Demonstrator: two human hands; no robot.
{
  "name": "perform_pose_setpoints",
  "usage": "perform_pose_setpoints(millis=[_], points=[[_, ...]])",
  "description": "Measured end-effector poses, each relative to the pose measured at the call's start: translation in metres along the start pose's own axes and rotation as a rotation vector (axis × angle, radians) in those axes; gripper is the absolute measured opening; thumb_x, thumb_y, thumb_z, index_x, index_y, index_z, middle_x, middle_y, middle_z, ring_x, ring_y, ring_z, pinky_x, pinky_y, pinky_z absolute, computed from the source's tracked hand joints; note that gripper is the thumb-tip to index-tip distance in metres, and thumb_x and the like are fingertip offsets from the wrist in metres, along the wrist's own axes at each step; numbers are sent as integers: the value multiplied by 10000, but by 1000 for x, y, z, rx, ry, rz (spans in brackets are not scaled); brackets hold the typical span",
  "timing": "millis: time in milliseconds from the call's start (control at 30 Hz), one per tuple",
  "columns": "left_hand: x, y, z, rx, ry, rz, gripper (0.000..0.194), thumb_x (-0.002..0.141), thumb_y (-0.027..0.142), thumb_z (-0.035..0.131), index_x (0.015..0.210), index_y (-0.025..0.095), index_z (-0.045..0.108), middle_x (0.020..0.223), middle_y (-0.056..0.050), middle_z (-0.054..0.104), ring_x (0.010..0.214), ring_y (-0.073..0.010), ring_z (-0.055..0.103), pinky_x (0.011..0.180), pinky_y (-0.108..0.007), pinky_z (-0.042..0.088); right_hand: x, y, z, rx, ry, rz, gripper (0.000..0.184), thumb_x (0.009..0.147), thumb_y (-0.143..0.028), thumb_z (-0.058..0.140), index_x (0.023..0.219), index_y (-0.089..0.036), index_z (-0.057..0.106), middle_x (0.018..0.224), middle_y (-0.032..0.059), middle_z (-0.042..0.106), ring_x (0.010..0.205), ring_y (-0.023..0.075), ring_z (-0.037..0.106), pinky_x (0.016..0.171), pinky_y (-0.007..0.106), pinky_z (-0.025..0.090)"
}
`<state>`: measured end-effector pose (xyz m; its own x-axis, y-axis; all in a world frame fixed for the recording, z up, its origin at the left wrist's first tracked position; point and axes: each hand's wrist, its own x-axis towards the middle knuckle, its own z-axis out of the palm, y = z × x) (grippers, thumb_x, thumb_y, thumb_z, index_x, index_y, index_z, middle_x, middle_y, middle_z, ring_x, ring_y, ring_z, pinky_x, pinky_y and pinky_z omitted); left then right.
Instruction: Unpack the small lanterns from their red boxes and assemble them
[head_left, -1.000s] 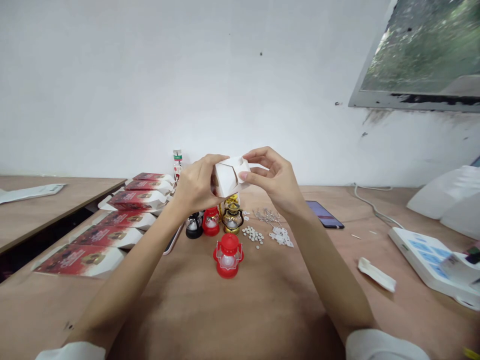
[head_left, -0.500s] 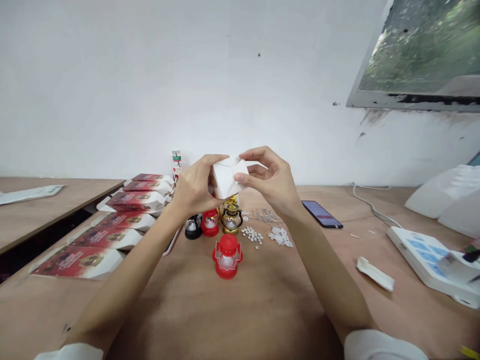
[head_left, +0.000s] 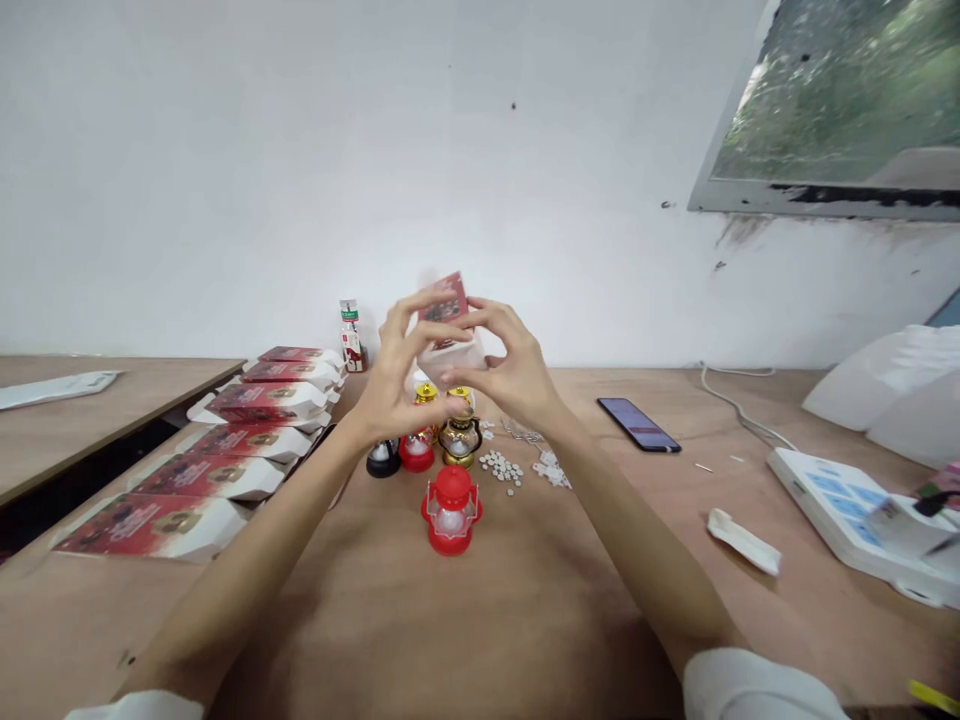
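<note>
Above the back of the table, both my hands hold a small carton box, red printed on one face and white at its lower end, slightly blurred. The fingers of my left hand lie across the printed face, while its thumb stretches below the carton. At the right side, my right hand grips the carton between thumb and fingers. Below stands a red mini lantern with a clear middle and wire handle. Behind it are a black lantern, another red lantern and a bronze-gold lantern, partly covered by my left hand.
Several red-and-white cartons lie in a row on the left. Small white round pieces, white plastic parts and a phone lie to the right. A white power strip with a cable sits at far right.
The carton has turned from its white flap end to its red printed face. My left fingers have moved across its front, and my right hand has shifted slightly left.
</note>
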<state>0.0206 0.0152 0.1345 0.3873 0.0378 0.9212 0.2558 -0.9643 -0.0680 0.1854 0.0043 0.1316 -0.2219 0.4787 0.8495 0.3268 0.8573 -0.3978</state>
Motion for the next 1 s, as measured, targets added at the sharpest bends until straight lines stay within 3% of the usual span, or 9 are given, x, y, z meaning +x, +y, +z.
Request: perform_pose_setpoints(millis=[100, 167, 300, 400, 533, 700, 833, 900, 1000], points=[[4, 3, -11, -83, 121, -313, 424, 813, 556, 512, 1154, 307, 482, 1298, -62, 467, 1232, -283, 425, 969, -477, 420, -4, 1, 10, -412, -30, -194, 281, 778, -120, 600, 1022, -259, 587, 1398, 42, 350, 1328, 279, 266, 1072, 538, 314], [6, 0, -18, -123, 159, -495, 479, 793, 498, 573, 1211, 311, 433, 1239, -69, 507, 1156, -272, 493, 878, -423, 486, -8, 0, 17, -528, -119, -321, 293, 805, -93, 545, 1041, -261, 591, 1418, 37, 320, 1349, 280, 220, 1085, 533, 303], [8, -10, -30, -192, 124, -721, 620, 722, 385, 674, 1260, 294, 380, 996, -56, 589, 882, -223, 613, 695, -353, 536, -13, -7, 25, -527, -256, -508, 258, 855, -129, 496, 1062, -255, 583, 1374, 65, 381, 1342, 266, 240, 1038, 506, 376], [8, -16, -40, -178, 87, -813, 580, 666, 319, 716, 1176, 257, 446, 870, -28, 588, 730, -190, 615, 584, -318, 524, -15, -19, 20, -452, -339, -561, 221, 879, -216, 498, 1092, -210, 557, 1305, 110, 453, 1266, 254, 360, 971, 466, 440], [7, -23, -52, -45, 150, -765, 539, 612, 286, 749, 1059, 255, 449, 850, -3, 559, 689, -163, 605, 528, -276, 493, -19, -48, 5, -454, -499, -369, 230, 886, -316, 504, 1036, -145, 540, 1141, 132, 545, 1071, 227, 516, 846, 387, 494], [10, -15, -53, 108, 297, -614, 640, 628, 309, 754, 1085, 303, 305, 978, 4, 540, 776, -139, 600, 578, -265, 492, -28, -70, 4, -652, -1046, 58, 445, 733, -310, 684, 1098, -142, 494, 1059, 122, 570, 823, 243, 618, 613, 323, 500], [13, -4, -44, 131, 308, -588, 627, 643, 329, 752, 1047, 315, 273, 1042, 1, 500, 808, -130, 589, 577, -270, 498, -34, -62, 25, -678, -1345, 153, 539, 683, -244, 712, 1160, -160, 474, 1053, 109, 589, 831, 247, 644, 588, 292, 505], [12, -3, -39, 144, 318, -582, 637, 618, 309, 774, 1021, 299, 281, 1068, -10, 470, 819, -133, 589, 586, -281, 505, -38, -59, 38, -756, -1363, 121, 540, 667, -188, 721, 1154, -143, 492, 1073, 125, 591, 879, 254, 642, 625, 295, 519], [10, -7, -33, 159, 313, -558, 659, 550, 265, 811, 965, 275, 299, 1087, -24, 442, 811, -138, 593, 576, -288, 505, -45, -59, 52, -912, -1241, 61, 384, 748, -73, 596, 1124, -109, 525, 1065, 160, 599, 892, 240, 645, 659, 296, 523]])
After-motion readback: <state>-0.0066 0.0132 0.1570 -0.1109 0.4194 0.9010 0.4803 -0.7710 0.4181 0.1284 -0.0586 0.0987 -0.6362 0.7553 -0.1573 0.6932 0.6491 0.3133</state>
